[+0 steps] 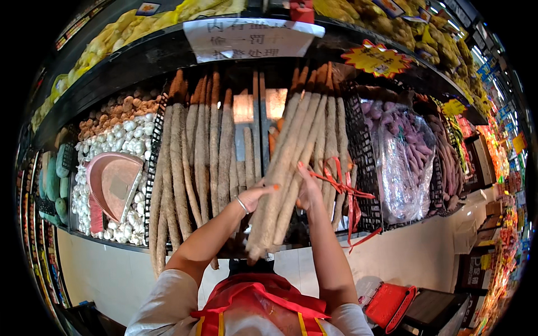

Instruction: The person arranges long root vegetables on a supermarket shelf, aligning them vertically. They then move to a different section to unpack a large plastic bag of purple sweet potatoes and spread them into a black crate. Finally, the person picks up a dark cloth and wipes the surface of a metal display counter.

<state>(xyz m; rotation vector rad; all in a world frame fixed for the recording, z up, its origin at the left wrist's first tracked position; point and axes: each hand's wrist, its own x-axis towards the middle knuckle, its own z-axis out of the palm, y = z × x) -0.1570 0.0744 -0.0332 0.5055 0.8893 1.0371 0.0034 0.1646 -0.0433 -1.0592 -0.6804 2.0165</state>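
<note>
My two bare hands are both closed on one bundle of long, pale-brown, rod-shaped yams [284, 190]. My left hand [259, 197] grips it from the left side, with its one thumb laid over the top, and my right hand [310, 189] grips it from the right. The hands are near each other, on two opposite sides. In the bundle I count at least two yams; the overlap does not let me give the exact number. It lies slanted above the display, with its lower ends toward my one red cloth apron [238, 299]. On my left wrist there is one thin silvery bracelet [242, 205].

Just beside my right hand hang several shiny red ribbons [350, 191], too tangled for counting. To the left stand many other brown yams [178, 157], more than five. Farther left, one pink plastic scoop [115, 182] rests on white garlic bulbs [134, 134], which are too many to count. To the right, purple sweet potatoes [412, 137] are partly covered with clear plastic wrapping [395, 193]. Above the yams is one white paper sign [252, 42].
</note>
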